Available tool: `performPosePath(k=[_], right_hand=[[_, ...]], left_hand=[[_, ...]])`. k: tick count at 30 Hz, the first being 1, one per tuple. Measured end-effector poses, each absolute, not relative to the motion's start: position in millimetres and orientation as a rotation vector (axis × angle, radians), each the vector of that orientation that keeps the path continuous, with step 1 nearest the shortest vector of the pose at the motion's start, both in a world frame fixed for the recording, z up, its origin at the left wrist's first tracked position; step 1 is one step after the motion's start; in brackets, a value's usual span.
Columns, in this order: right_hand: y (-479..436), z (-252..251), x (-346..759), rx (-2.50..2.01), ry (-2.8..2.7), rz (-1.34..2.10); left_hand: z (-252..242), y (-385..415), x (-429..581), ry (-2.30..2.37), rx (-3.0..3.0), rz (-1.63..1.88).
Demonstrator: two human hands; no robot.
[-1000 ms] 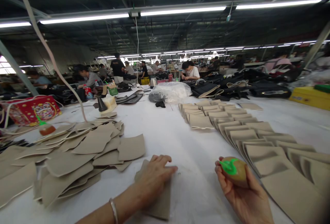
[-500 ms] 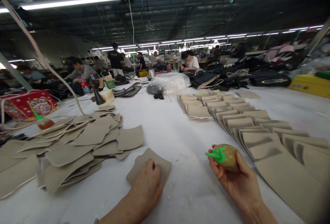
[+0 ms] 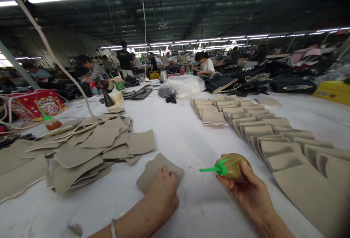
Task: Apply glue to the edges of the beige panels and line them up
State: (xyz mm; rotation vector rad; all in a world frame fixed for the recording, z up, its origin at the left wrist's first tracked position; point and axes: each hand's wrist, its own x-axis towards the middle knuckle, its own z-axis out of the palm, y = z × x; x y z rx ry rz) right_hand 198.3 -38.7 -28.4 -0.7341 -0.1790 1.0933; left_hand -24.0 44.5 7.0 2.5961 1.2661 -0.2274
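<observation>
My left hand lies with curled fingers on a small beige sheet piece, pinning it to the white tabletop. The piece has a notched outline, and the hand covers its lower right part. In my right hand is a squeeze bottle with yellowish-brown contents and a green nozzle. My fingers wrap round the bottle, which lies on its side in the air. Its nozzle points left toward the sheet piece, apart from it.
Loose beige pieces are heaped at the left. Overlapping rows of beige pieces run along the right. A second green-tipped bottle lies near a red patterned box. Clear plastic sits farther back; people work beyond.
My right hand has turned the bottle so its green nozzle points left, and moved it slightly left. My left hand stays on the sheet piece. The whole view has shifted a little.
</observation>
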Motion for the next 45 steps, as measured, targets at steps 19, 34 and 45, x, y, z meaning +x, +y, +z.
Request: performPosePath(k=[19,34,45], right_hand=[[-29,-12,161,-1.319,-0.842,0.624],[-6,-4,139,-1.620,-1.485,0.194],[-4,-1,137,-1.659,-1.380,0.325]], left_hand=[[-7,87,-51,1.210,2.616,0.017],[-8,90,-54,1.194,2.540,0.064],[-9,86,-58,1.166,2.549,0.081]])
